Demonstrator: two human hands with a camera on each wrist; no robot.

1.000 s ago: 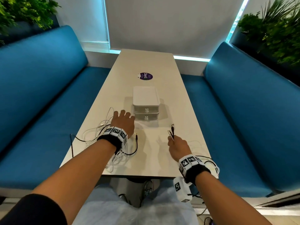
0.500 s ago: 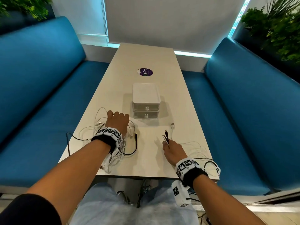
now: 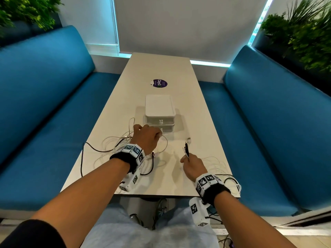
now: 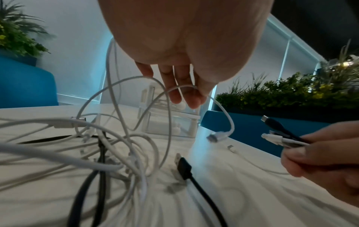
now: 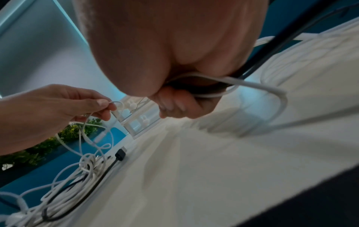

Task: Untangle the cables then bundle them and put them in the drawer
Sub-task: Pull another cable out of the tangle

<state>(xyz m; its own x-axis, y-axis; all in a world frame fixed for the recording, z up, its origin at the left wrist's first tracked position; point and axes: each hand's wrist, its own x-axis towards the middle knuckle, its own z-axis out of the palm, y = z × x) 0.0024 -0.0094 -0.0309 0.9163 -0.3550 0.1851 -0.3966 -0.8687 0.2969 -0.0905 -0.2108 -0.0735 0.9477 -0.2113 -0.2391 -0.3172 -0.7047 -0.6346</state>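
Left hand (image 3: 146, 138), raised just in front of the drawer unit (image 3: 160, 111), pinches a loop of white cable (image 5: 116, 103) between thumb and fingertips; right hand (image 3: 192, 166) clenches a bunch of cable ends (image 4: 279, 135) — one black, the others white — plugs pointing away from the person. Drawer unit: two stacked clear drawers, both closed, contents indistinct. Tangled cables (image 3: 114, 149), white and black, lie on the table (image 3: 179, 72) under and left of the left hand; one black strand runs over the left edge. More cable hangs off the near right corner. Bare tabletop lies between the hands and beyond a purple sticker (image 3: 160, 83). Blue benches (image 3: 44, 104) flank the table.
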